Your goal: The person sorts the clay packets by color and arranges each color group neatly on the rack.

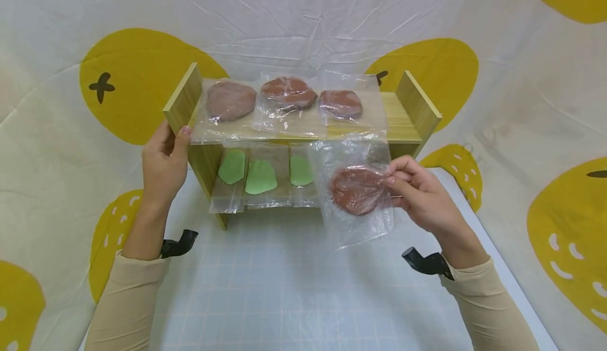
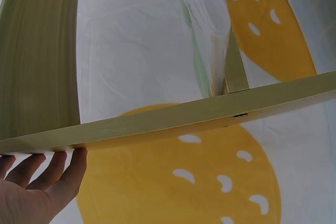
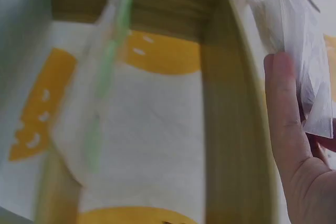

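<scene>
My right hand (image 1: 424,193) pinches the right side of a clear plastic bag (image 1: 353,232) with a flat, round, reddish-brown slab (image 1: 358,190) inside. It holds this bag upright in front of the wooden shelf's (image 1: 405,116) lower right part. In the right wrist view, thumb and fingers press the crinkled plastic (image 3: 310,51) between them. My left hand (image 1: 166,164) grips the shelf's left side, thumb at the front edge by a bag corner. The left wrist view has its fingertips (image 2: 79,156) against the outer side panel; there the thumb is hidden.
Three bagged slabs lie along the top board: a pale pinkish one (image 1: 231,100), a marbled red one (image 1: 288,93) and a smaller one (image 1: 340,103). Bagged green pieces (image 1: 261,177) hang below. A pale tablecloth (image 1: 284,288) lies in front; a fruit-print cloth (image 1: 308,19) hangs behind.
</scene>
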A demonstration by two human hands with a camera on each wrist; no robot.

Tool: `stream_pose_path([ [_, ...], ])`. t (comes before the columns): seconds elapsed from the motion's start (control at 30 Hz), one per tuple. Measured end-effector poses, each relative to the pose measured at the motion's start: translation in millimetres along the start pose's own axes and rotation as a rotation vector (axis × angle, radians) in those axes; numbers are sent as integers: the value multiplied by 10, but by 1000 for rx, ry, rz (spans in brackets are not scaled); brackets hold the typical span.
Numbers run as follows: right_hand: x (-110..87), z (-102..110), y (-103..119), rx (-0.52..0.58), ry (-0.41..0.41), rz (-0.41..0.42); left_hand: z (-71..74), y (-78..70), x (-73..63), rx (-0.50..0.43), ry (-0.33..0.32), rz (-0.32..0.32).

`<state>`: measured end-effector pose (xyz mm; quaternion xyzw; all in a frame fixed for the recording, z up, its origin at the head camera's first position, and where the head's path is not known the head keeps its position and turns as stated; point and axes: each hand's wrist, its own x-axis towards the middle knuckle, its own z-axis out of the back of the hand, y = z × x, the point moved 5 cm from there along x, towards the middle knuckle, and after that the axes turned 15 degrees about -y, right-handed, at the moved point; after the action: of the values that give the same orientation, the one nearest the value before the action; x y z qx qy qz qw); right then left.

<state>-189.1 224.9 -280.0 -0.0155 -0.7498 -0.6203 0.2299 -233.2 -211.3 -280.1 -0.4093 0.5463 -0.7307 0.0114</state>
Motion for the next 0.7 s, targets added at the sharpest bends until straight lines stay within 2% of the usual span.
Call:
stream_pose_path([
  [0.13,134,69,334,68,-13,94,3,1,1,-1,-2,-6],
  [0.23,243,120,556,164,-29,120,4,1,1,-2,-1,-8],
  [0.4,452,251,869,151,-168,120,12,-6,-2,-3,2,-11],
  [0.57,710,462,1075,168,-320,115,17,-7,-7,6,6,-15],
  [0.7,894,660,1139,127,-460,44,17,-8,-10,4,9,-18],
])
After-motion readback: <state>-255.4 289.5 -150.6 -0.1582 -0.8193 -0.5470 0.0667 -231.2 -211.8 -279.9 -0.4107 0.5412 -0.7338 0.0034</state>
